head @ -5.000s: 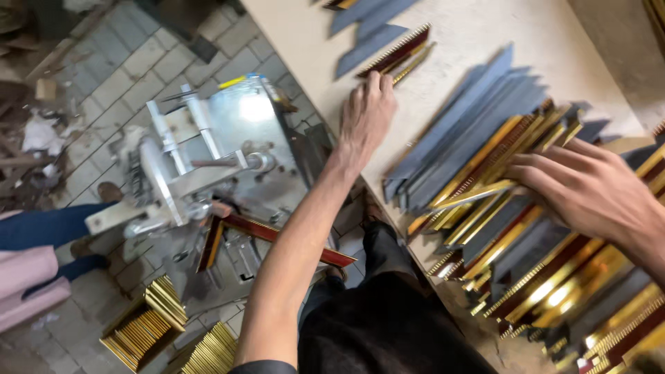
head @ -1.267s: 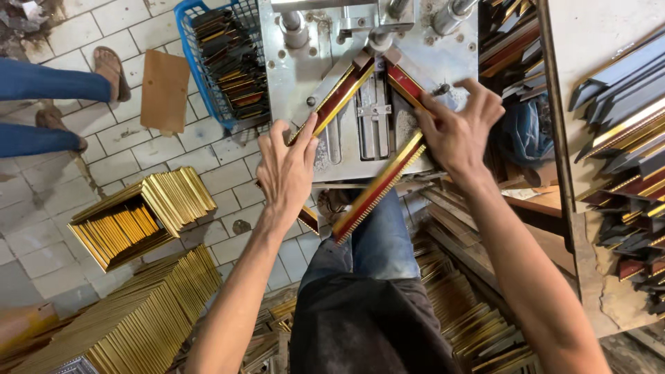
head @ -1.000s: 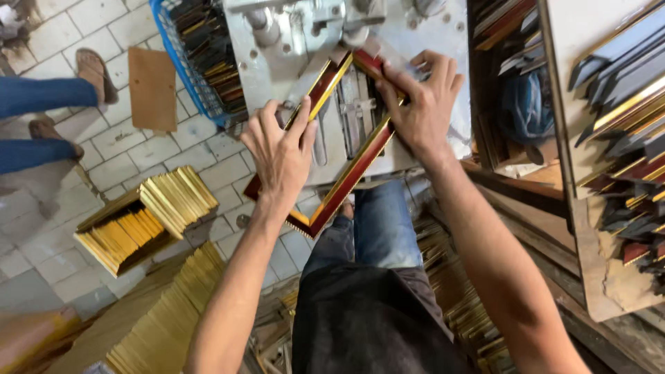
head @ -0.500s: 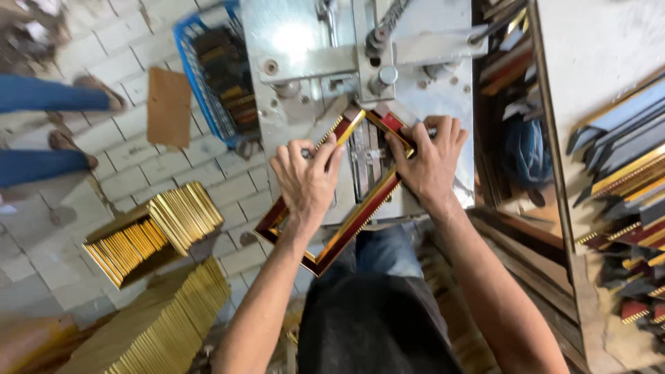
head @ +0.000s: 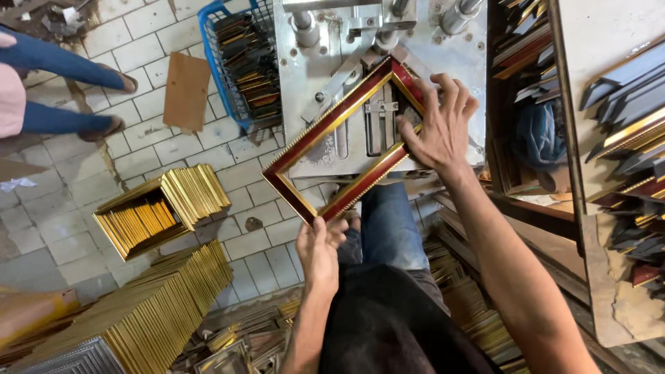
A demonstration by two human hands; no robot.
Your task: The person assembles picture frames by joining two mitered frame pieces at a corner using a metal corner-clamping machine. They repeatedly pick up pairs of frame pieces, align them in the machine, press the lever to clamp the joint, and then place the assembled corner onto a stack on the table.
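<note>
A rectangular red-and-gold picture frame (head: 325, 135) lies tilted across the grey metal joining machine (head: 450, 48), its far corner at the machine's clamp. My left hand (head: 318, 246) grips the frame's near corner, below the machine's edge. My right hand (head: 440, 125) presses fingers spread on the frame's right end, pinning it to the machine bed. The frame's long sides run diagonally from lower left to upper right.
A blue wire basket (head: 239, 59) of frame pieces stands left of the machine. Stacks of gold frames (head: 163, 211) sit on the tiled floor, more at lower left (head: 159, 305). A table with moulding strips (head: 623, 138) is at right. Another person's legs (head: 62, 90) are at upper left.
The loose moulding pieces now form a closed rectangle. My left hand slid down to the frame's near corner; my right hand shifted onto its right end. The view moved closer.
</note>
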